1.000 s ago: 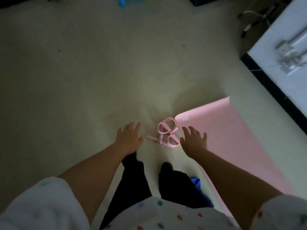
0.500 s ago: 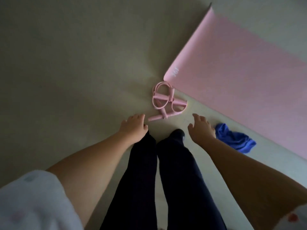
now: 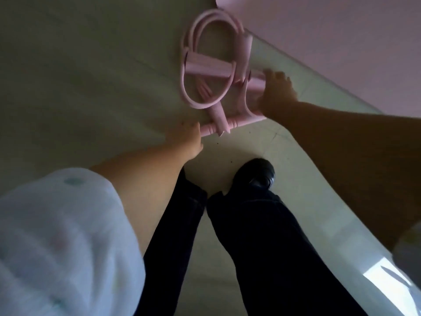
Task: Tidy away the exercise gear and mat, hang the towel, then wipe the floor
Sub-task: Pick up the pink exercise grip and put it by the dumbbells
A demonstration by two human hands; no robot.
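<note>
A pink resistance-band pedal puller (image 3: 211, 71), with looped tubes and foam handles, lies on the pale floor just in front of my feet. My right hand (image 3: 276, 94) rests on its right side, fingers spread over the handle ends; a closed grip cannot be made out. My left hand (image 3: 188, 139) is at the left end of the lower handle bar, touching or almost touching it, fingers loosely apart. The pink exercise mat (image 3: 330, 42) lies unrolled at the upper right, its corner next to the puller. The blue towel is out of view.
My dark trouser legs and a black shoe (image 3: 257, 173) stand directly below the puller. Pale tiled floor (image 3: 79, 76) spreads to the left and along the mat's edge. A bright light reflection shows on the floor at the lower right.
I have bent down much closer to the floor. Both hands moved forward from short of the puller onto it. The blue towel has dropped out of view.
</note>
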